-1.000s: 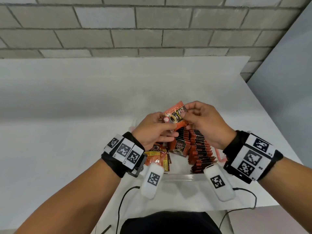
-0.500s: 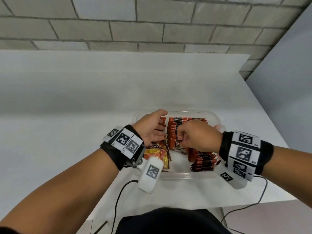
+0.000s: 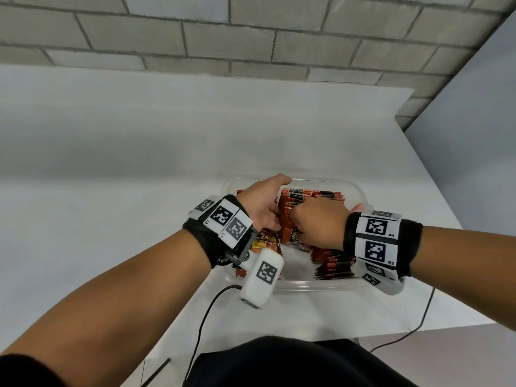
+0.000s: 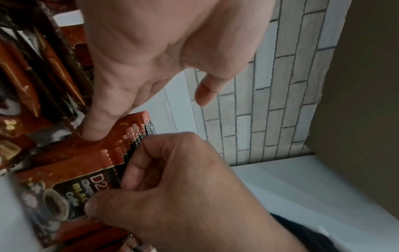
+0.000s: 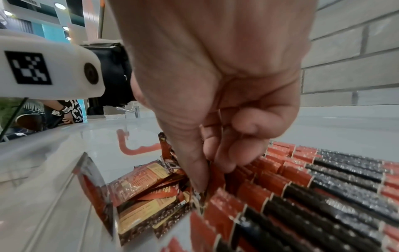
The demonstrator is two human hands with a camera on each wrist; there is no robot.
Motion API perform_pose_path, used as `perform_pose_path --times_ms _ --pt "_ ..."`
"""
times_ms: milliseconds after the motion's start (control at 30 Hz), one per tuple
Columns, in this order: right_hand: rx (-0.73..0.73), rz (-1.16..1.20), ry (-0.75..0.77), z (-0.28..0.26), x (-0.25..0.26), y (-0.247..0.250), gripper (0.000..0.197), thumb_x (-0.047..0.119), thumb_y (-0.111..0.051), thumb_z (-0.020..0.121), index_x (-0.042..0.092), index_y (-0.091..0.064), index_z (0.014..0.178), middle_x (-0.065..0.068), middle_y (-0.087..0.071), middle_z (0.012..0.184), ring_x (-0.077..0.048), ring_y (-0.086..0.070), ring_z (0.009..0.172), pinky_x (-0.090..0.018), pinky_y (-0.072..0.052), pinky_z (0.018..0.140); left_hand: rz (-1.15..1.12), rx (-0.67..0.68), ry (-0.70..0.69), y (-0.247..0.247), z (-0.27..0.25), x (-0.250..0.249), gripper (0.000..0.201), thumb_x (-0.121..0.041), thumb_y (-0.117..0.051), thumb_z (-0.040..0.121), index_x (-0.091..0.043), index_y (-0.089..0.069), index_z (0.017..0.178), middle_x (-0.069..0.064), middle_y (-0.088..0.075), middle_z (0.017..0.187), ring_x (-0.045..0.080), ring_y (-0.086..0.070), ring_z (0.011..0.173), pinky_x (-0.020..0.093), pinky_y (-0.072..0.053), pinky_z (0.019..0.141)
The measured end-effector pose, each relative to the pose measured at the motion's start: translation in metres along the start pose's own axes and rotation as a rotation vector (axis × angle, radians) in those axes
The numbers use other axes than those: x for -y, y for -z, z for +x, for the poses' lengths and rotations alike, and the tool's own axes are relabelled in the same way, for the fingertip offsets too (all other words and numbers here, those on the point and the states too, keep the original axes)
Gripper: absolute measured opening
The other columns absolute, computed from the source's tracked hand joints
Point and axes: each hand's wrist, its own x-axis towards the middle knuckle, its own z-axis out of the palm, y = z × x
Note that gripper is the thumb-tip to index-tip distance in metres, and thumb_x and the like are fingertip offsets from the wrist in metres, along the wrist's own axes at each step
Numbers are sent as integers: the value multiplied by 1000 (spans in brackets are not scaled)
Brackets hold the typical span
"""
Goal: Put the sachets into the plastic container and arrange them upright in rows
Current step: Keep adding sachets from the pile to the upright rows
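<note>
fingers of both hands are down inside the plastic container (image 3: 296,284) now; a second ago they held one sachet up in the air above it, so that sachet has come down into the middle row. nearest me, at my 6 o'clock, my right hand (image 3: 318,227) is curled, thumb and fingertips pinching the top edge of the front sachet (image 4: 64,192) in that row. at 11 o'clock my left hand (image 3: 262,202) lies mostly straight, fingertips pressed on the row's side to keep it upright. loose sachets (image 5: 146,185) still lie flat at 9 o'clock, so more remain. farther off, the right row (image 3: 329,195) stands packed.
</note>
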Motion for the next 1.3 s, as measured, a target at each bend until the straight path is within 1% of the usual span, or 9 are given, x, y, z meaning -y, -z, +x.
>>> perform_pose_path --times_ms 233,400,600,733,867,1067,1167,1233,1300 --pt "4 -47 -9 2 0 -3 13 13 -57 84 16 -48 76 2 -42 64 -20 -49 62 -24 -32 45 14 26 -15 3 4 2 64 -38 -49 96 -3 -26 145 32 -31 146 45 -38 131 54 -32 109" --pt "-19 -79 -24 3 -3 -5 32 16 -55 87 20 -33 64 3 -39 64 -18 -45 60 -24 -30 45 17 17 -23 7 8 4 69 -39 -51 94 -2 -24 147 31 -29 148 47 -37 132 53 -35 106" --pt "-21 -82 -35 2 -5 -5 26 18 -56 88 18 -38 69 3 -40 65 -17 -45 61 -24 -30 45 34 32 -40 8 7 5 64 -37 -50 95 -1 -29 144 32 -32 145 47 -37 131 53 -35 107" --pt "-32 -76 -48 1 -6 -5 35 22 -58 87 21 -32 65 4 -39 65 -19 -47 64 -24 -28 45 45 34 -44 8 6 6 59 -36 -49 96 -1 -33 141 33 -34 143 48 -40 129 53 -37 105" --pt "-30 -42 -54 0 -7 -2 23 26 -60 87 18 -42 75 3 -43 67 -19 -50 66 -25 -34 48 45 37 -46 9 8 6 57 -35 -49 96 -1 -34 140 33 -36 142 48 -40 128 54 -38 105" --pt "-43 35 -63 -4 -8 2 24 35 -63 85 17 -48 80 2 -50 72 -18 -53 68 -27 -39 53 69 34 -83 10 2 7 51 -35 -52 95 -2 -41 133 29 -42 137 45 -48 122 50 -43 102" --pt "-80 211 -111 -7 -10 11 26 42 -65 83 18 -54 83 2 -57 76 -18 -56 69 -30 -45 58 103 26 -175 20 -13 0 46 -35 -53 94 -4 -47 128 24 -51 129 39 -55 113 44 -51 93" --pt "-118 424 -113 -9 -9 19 23 41 -66 83 20 -57 86 4 -58 77 -16 -57 72 -31 -46 65 102 11 -271 37 -30 -9 36 -33 -52 95 -6 -53 121 18 -61 112 31 -65 93 35 -58 74" --pt "-119 586 -85 -9 -5 26 20 37 -67 84 20 -60 93 9 -57 79 -13 -57 76 -27 -45 66 104 -56 -365 63 -48 -17 27 -31 -52 95 -11 -58 113 12 -65 89 20 -63 65 24 -52 49"
